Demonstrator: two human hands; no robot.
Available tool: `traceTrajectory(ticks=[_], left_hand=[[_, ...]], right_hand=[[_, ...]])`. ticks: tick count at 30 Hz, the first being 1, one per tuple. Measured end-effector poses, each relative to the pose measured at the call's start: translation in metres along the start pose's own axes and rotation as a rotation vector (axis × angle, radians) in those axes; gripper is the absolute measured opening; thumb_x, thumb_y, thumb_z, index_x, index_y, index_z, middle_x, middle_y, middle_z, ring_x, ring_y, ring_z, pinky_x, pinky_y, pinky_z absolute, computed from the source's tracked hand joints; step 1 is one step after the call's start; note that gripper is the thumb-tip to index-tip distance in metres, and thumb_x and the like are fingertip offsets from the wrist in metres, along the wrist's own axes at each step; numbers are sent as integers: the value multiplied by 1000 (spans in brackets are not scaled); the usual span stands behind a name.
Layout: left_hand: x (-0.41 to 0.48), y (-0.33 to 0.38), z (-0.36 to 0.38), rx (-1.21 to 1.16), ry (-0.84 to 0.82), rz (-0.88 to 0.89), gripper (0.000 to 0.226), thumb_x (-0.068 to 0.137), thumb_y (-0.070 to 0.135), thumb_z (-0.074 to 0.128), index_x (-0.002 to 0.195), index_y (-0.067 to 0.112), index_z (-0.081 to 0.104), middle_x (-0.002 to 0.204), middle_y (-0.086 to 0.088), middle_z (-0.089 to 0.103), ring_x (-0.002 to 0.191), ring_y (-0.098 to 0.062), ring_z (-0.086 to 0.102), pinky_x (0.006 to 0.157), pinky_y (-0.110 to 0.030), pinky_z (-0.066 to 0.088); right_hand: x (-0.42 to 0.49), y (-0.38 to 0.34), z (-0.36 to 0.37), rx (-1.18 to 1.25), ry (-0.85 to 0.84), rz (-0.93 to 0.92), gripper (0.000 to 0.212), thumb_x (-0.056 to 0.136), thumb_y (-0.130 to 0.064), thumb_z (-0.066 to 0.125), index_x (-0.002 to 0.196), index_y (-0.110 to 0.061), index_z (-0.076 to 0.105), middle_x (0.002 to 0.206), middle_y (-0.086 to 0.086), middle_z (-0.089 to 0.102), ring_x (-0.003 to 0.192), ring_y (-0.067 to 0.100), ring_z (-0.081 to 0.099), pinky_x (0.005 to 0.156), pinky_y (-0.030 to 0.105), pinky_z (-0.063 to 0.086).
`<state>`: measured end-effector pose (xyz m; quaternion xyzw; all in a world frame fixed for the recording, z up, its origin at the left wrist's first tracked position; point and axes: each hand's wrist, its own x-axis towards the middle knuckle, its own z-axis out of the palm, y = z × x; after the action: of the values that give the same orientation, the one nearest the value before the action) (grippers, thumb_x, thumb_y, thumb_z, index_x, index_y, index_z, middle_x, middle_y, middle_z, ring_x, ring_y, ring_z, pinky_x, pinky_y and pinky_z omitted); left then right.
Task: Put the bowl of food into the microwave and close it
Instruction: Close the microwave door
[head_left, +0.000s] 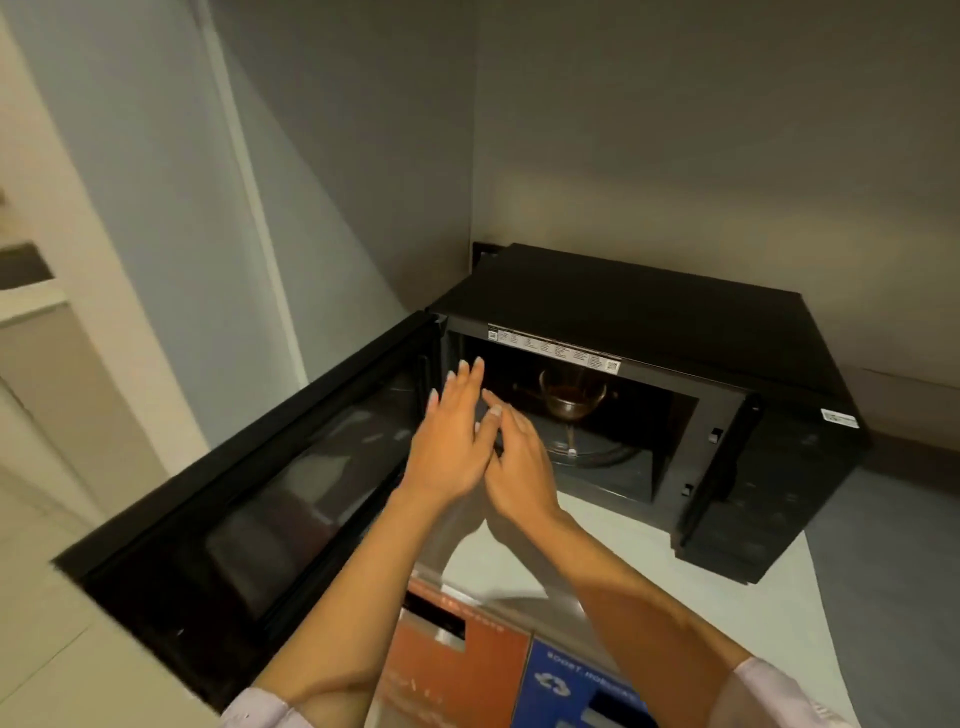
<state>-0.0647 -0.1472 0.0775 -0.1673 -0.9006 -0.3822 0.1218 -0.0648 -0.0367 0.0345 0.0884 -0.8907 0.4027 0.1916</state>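
A black microwave (649, 306) stands in the corner on a pale counter. Its door (249, 493) is swung wide open to the left. Inside, a clear glass bowl of brown food (571, 397) sits on the turntable (597, 447). Both my hands are in front of the cavity opening, apart from the bowl. My left hand (449, 441) is flat with its fingers spread, near the hinge side. My right hand (519, 457) lies against it, fingers extended. Neither holds anything.
The counter top (753, 623) runs to the right of my arms. Below its front edge are an orange bin flap (452, 660) and a blue recycling bin flap (571, 686). Grey walls close in behind and to the left.
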Motion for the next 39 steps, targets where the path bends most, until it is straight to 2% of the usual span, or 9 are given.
traceTrajectory(ticks=[6,11,19,21,23,25,28,31,39], left_hand=[[-37,15,-77,527,247,-94,66,97,50,28,153,14,20,161,-16,18,151,-31,7,120,-53,1],[-65,-1,-116,642,41,-461,83,93,64,18,153,7,9,161,-21,12,149,-41,4,117,-61,-2],[-84,24,-157,482,-315,-392,83,92,63,28,147,0,29,153,-23,29,142,-37,28,113,-45,29],[-82,35,-161,402,-393,-321,66,94,61,30,118,6,58,124,-16,57,128,-31,43,101,-41,38],[-82,45,-158,305,-438,-241,52,96,56,32,82,14,59,75,0,53,90,-22,51,79,-34,39],[-80,51,-150,236,-460,-168,58,96,54,32,92,6,65,65,-1,49,68,-17,49,70,-32,40],[-74,59,-128,243,-510,-36,58,97,53,28,123,14,62,111,-12,62,107,-25,58,96,-42,45],[-67,73,-101,340,-491,42,54,99,52,22,145,30,41,159,-7,27,148,-27,21,118,-46,25],[-22,94,-27,446,-465,177,61,97,57,15,153,34,14,164,0,9,151,-29,-6,120,-52,0]], right_hand=[[4,-76,-1,-39,-186,-230,59,97,-27,40,153,-24,22,162,-4,23,150,10,13,124,37,14],[7,-106,0,-164,-351,-301,60,100,-32,39,154,-36,13,164,-13,10,152,18,7,121,42,9],[3,-114,-3,-259,-470,-309,51,102,-45,28,152,-41,18,163,-15,13,152,17,6,122,46,6],[-2,-111,-10,-255,-455,-291,50,102,-47,28,151,-40,22,163,-14,15,152,17,7,122,46,5],[-5,-106,-21,-244,-422,-262,50,101,-51,26,149,-40,27,162,-14,20,152,16,9,122,47,6],[-7,-101,-39,-227,-391,-236,50,100,-54,25,146,-41,34,159,-15,26,151,16,13,121,48,8],[-6,-83,-69,-208,-415,-189,48,99,-54,26,144,-42,39,157,-16,31,150,16,14,120,48,11],[-1,-63,-101,-154,-538,-100,50,98,-55,26,145,-42,36,159,-14,26,151,19,10,122,51,9],[-25,-27,-186,-645,-607,52,86,91,-55,50,154,-35,-6,164,-12,-10,150,19,-15,122,47,-5]])
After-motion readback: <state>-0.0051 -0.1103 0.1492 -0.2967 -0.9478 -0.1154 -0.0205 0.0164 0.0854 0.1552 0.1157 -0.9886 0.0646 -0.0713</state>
